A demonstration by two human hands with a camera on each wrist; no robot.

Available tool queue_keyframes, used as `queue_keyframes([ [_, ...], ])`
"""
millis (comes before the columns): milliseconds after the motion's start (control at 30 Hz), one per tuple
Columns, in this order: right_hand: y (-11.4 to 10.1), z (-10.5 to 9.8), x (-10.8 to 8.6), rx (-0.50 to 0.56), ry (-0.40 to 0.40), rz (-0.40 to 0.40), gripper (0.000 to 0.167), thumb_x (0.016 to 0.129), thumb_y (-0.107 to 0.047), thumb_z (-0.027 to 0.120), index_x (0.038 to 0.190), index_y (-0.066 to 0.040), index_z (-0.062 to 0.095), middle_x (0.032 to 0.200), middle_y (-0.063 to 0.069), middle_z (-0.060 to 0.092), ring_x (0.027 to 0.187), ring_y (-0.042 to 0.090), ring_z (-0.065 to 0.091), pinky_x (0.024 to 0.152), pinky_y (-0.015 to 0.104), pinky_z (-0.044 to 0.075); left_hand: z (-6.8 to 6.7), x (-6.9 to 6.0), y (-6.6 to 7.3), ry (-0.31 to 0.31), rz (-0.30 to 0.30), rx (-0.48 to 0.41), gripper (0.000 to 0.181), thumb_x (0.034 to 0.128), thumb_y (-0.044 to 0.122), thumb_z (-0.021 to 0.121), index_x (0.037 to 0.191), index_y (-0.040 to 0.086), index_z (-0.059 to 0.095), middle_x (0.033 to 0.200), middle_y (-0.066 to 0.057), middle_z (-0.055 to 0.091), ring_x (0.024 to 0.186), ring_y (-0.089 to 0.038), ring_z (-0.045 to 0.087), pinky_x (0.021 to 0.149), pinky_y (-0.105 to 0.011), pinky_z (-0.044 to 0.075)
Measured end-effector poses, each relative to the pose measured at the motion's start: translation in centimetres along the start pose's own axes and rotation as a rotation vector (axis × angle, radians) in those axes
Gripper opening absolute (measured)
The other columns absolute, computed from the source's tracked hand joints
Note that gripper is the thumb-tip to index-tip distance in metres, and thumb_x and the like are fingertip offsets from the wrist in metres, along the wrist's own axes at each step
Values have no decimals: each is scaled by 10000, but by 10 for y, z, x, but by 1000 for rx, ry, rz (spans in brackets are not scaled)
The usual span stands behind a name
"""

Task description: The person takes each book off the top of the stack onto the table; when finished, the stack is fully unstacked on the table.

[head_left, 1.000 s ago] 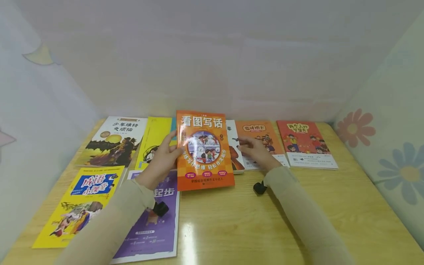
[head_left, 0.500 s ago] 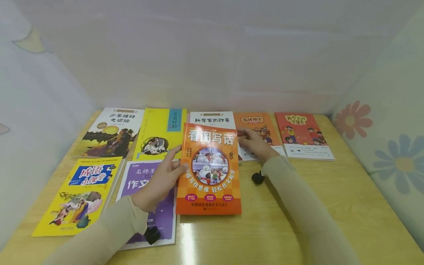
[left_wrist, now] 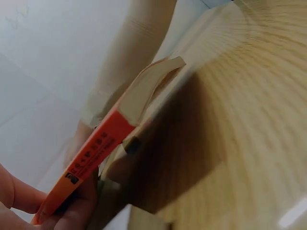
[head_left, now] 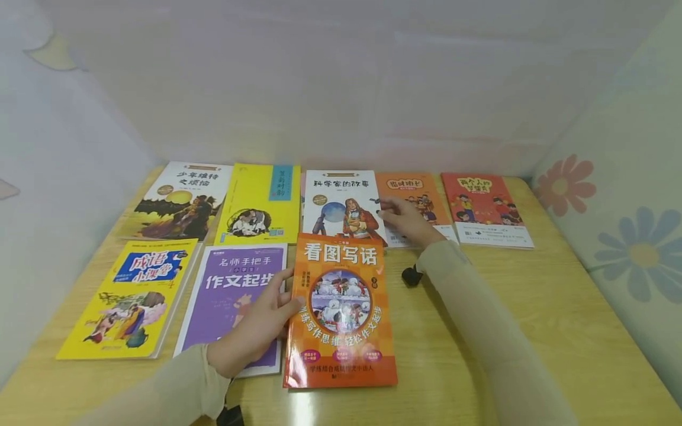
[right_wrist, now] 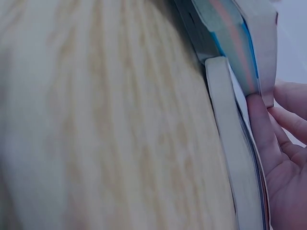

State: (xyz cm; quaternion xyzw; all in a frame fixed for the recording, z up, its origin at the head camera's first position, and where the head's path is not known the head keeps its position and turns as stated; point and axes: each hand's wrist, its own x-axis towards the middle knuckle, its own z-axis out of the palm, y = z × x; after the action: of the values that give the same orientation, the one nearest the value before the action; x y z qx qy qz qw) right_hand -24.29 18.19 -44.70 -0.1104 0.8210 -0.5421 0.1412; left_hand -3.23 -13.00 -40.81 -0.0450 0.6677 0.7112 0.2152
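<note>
In the head view my left hand [head_left: 263, 325] grips the left edge of an orange paperback book [head_left: 341, 367], thumb on the cover. The left wrist view shows its spine [left_wrist: 100, 148] tilted above the wood, a dark shadow beneath. My right hand [head_left: 407, 219] is at the right edge of a white book [head_left: 341, 177] with a blue globe and a long-haired figure on its cover. In the right wrist view its fingers [right_wrist: 261, 124] and thumb pinch the corner of the upper book in a stack. The orange book's top edge slightly overlaps the white book's lower edge.
A white-and-dark book [head_left: 186, 201], a yellow book [head_left: 261, 204], an orange book [head_left: 426, 201] and a red book [head_left: 479, 204] lie along the back. At left are a purple book [head_left: 234, 296] and another yellow book [head_left: 128, 302]. Fabric walls [head_left: 341, 89] enclose the wooden table [head_left: 479, 367].
The orange book has come toward the front edge in my left hand, uncovering the white book and more of the purple one. My right hand has stayed by the white book.
</note>
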Motion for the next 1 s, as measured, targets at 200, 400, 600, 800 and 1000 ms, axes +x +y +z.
queue_keyframes([
  [200,1,0,0,-15,2,-4,527,1054,-243,575,1545,-133,418,1457,124,496,1310,289,505,1087,464,455,2,-14,-9,-33,3,11,652,1059,39,442,1606,135,99,1327,-305,576,962,-398,718,757,-516,617],
  [400,-2,1,-3,-2,10,-2,523,1056,-237,570,1545,-129,418,1443,134,493,1290,298,510,1075,471,458,7,-17,-14,-10,-19,9,657,1041,6,448,1590,44,90,1283,-318,593,921,-400,725,733,-516,619],
  [600,-9,-1,1,53,35,13,525,1044,-206,595,1534,-108,433,1435,139,501,1284,296,525,1079,433,473,8,-8,-6,55,-84,11,655,1034,12,468,1584,13,112,1181,-260,632,881,-385,730,716,-516,622],
  [800,-13,-3,4,123,41,22,556,1021,-209,631,1536,-128,438,1466,118,485,1312,302,522,1110,447,445,6,3,1,66,-98,0,640,1033,11,455,1577,13,120,1205,-261,616,880,-368,729,720,-527,620],
  [1000,-9,-2,-1,96,-6,40,601,1023,-239,635,1566,-155,393,1516,95,461,1325,292,527,1111,451,444,4,11,-1,38,-81,2,669,1031,3,447,1577,-5,59,1240,-300,590,908,-403,720,729,-547,614],
])
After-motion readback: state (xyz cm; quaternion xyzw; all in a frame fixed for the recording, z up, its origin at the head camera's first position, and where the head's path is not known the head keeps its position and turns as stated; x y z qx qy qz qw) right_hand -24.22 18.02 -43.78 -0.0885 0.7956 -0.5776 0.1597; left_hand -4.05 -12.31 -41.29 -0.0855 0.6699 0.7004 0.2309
